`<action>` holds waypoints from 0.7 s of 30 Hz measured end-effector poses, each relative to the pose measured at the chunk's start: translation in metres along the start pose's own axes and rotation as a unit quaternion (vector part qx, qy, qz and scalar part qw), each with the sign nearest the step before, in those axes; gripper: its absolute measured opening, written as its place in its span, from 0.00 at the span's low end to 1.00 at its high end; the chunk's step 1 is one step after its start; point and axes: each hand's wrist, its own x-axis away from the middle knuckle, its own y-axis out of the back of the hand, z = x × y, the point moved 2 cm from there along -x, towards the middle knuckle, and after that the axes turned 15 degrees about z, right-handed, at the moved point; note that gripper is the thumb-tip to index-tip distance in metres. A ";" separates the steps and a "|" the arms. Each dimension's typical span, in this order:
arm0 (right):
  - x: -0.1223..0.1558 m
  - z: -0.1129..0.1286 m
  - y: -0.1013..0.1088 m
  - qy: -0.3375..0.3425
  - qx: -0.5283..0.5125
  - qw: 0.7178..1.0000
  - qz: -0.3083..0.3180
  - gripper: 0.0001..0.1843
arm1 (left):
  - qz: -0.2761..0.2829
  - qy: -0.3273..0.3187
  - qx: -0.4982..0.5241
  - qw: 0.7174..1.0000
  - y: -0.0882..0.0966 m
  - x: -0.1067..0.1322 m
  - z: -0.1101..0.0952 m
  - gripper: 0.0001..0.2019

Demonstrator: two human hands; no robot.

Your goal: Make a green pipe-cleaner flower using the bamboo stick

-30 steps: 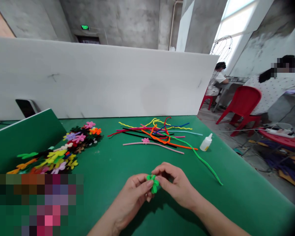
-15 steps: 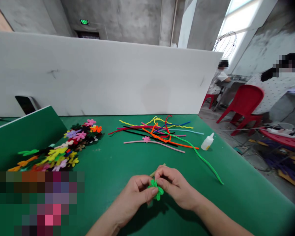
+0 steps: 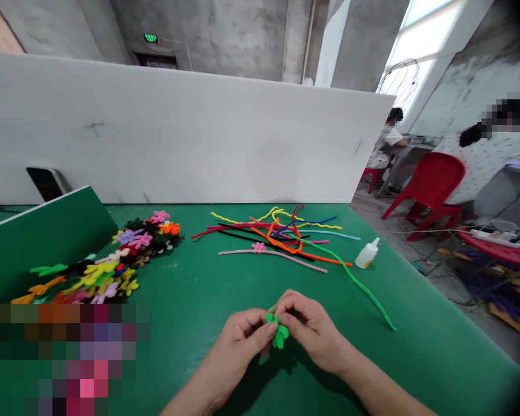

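Observation:
Both of my hands meet low in the middle of the head view, above the green table [image 3: 416,346]. My left hand [image 3: 242,341] and my right hand [image 3: 309,329] each pinch a small bright green felt flower [image 3: 279,332] between thumb and fingers. A thin tan stick end shows just behind the flower, above my right fingers. A loose heap of coloured pipe cleaners [image 3: 281,234] lies farther back on the table, with a long green pipe cleaner [image 3: 364,292] trailing toward the right.
A pile of coloured felt flowers [image 3: 112,266] lies at the left beside a slanted green board [image 3: 39,242]. A small white glue bottle [image 3: 367,254] stands right of the pipe cleaners. A white partition [image 3: 177,138] runs behind the table. Two people sit by red chairs [image 3: 433,179] at the right.
My hands have shifted slightly and turned the green flower between the fingers; a tan stick end has come into sight behind it. Everything else on the table stays put.

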 end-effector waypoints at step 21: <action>-0.004 -0.007 -0.004 -0.059 -0.179 0.982 -0.017 0.12 | -0.096 -0.033 -0.061 0.993 -0.003 0.000 -0.010 0.11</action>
